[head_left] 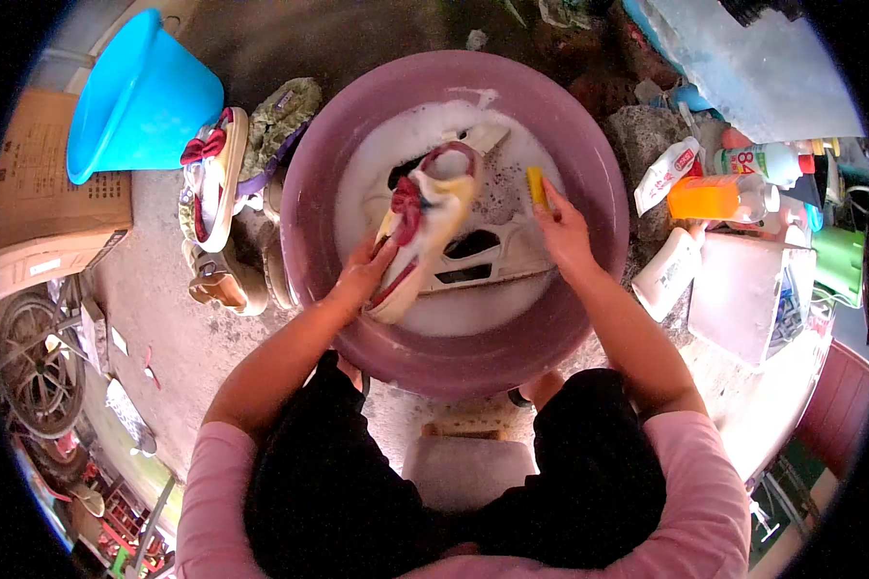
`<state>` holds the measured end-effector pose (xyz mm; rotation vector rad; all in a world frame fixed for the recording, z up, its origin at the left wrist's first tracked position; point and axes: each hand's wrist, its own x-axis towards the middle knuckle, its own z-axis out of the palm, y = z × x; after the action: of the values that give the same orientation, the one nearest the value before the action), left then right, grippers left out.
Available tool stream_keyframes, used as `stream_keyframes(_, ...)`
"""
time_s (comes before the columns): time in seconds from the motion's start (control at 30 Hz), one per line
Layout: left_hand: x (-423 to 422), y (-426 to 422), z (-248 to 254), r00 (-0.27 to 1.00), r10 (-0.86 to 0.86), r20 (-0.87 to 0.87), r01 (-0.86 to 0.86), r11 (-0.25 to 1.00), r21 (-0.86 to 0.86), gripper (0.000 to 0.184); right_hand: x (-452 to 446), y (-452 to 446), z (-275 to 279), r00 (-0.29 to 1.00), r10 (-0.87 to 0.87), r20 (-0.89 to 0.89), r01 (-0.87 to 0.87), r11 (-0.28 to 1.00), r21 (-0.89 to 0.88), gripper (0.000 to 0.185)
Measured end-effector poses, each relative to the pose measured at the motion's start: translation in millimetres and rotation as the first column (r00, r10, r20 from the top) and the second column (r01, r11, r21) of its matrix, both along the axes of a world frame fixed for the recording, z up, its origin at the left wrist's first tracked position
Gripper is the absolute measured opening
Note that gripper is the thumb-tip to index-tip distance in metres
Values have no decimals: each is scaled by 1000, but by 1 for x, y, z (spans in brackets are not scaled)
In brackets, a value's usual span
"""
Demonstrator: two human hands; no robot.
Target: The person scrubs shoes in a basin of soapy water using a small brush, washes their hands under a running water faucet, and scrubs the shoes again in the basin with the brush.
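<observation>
My left hand (pixel 362 268) grips a cream shoe (pixel 442 214) with a dark red bow and red trim, holding it tilted over a large pinkish-purple basin (pixel 309 198). Foam covers parts of the shoe. In my right hand (pixel 563 229), at the basin's right side, is a narrow yellow block (pixel 537 188); whether it is a brush or a bar of soap cannot be told. White suds (pixel 362 164) fill the basin around a pale object with dark openings (pixel 507 236), partly hidden by the shoe.
A matching shoe (pixel 224 179) leans by a blue bucket (pixel 145 101) at the left, near other shoes (pixel 227 280) and a cardboard box (pixel 48 183). On the right stand an orange bottle (pixel 714 198), a white bottle (pixel 666 275) and a pale box (pixel 739 289).
</observation>
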<state>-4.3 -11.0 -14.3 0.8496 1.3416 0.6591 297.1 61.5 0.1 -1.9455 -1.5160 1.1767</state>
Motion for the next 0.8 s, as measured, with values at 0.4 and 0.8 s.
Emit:
stream_keyframes(0.4,-7,-6,-23,883,292,367,-57,844,-533,36,-53,1,47,952,300,-68,-276,930,243,46)
stream_keyframes(0.8,11,7,-15,806,404,433,-149,845,-513,40,-103,26,53,838,476,266,-545,745,384,42)
